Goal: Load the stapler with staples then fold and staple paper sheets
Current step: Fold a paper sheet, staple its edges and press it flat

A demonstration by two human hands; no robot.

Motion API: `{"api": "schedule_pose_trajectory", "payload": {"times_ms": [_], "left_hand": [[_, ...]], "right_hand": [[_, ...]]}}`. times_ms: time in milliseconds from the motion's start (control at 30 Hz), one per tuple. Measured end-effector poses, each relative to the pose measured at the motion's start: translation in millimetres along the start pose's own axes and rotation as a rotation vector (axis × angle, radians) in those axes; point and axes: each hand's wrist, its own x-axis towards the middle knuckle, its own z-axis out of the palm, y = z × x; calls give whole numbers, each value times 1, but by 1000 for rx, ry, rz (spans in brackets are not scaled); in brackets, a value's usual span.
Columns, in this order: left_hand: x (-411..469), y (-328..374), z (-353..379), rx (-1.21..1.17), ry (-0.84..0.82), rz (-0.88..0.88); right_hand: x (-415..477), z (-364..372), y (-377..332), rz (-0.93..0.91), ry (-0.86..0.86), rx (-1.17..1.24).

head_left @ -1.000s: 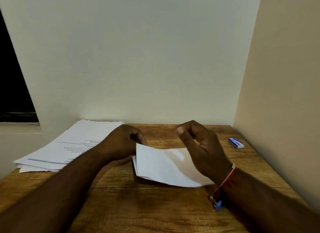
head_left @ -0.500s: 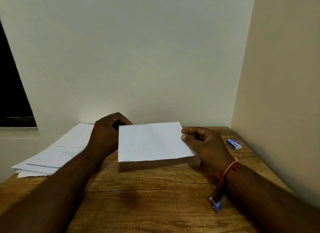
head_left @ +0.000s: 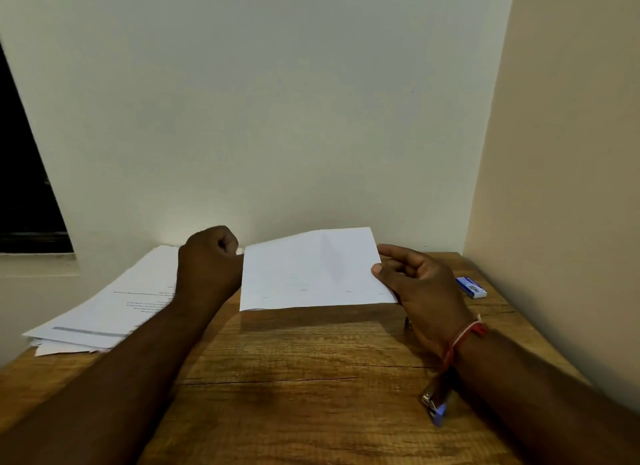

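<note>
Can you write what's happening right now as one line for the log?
step: folded paper held up | left hand: gripping | right hand: gripping | stapler: on table

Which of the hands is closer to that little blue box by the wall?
Right. The right hand sits just left of the blue box; the left hand is far across the folded paper.

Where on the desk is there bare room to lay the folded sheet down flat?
The widest bare wood lies near the person, between the forearms, below the folded sheet. A smaller strip sits behind the staple box by the wall. The left side is crowded by the paper stack; the stapler sits under the right wrist.
</note>
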Motion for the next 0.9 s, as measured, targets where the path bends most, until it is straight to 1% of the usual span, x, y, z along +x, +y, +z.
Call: {"api": "schedule_pose_trajectory", "payload": {"times_ms": [67, 133, 200, 267, 300, 400, 467, 533, 633, 733, 833, 900], "left_hand": [[-2, 6, -2, -16, -116, -75], [-7, 12, -1, -117, -217, -173], [-9, 16, 0, -310, -266, -325], [-7, 18, 2, -619, -368, -523], [-4, 18, 2, -761, -423, -588], [4, 15, -1, -985, -525, -686], [7, 12, -6, -1104, -637, -768], [9, 8, -13, -1218, -801, -771], [2, 7, -16, -1265, -993, -623], [-6, 10, -16, -1302, -1092, -520], [-12, 12, -11, -1346, -1176, -500], [-18, 14, -5, -1328, -1185, -495]], "right_hand": [[-1, 1, 0, -47, 28, -115], [-1, 1, -1, -76, 71, -183], [1, 0, -3, -99, 100, -199], [1, -2, -5, -111, 110, -214], [2, -2, -5, -113, 112, -227], [3, -3, -4, -110, 108, -248], [4, -3, -3, -113, 102, -253], [4, -2, -2, -109, 88, -226], [3, -1, 1, -84, 41, -179], [1, 0, -2, -62, -15, -132], [-2, 2, -7, -42, -57, -91], [-3, 2, -7, -27, -74, -71]]}}
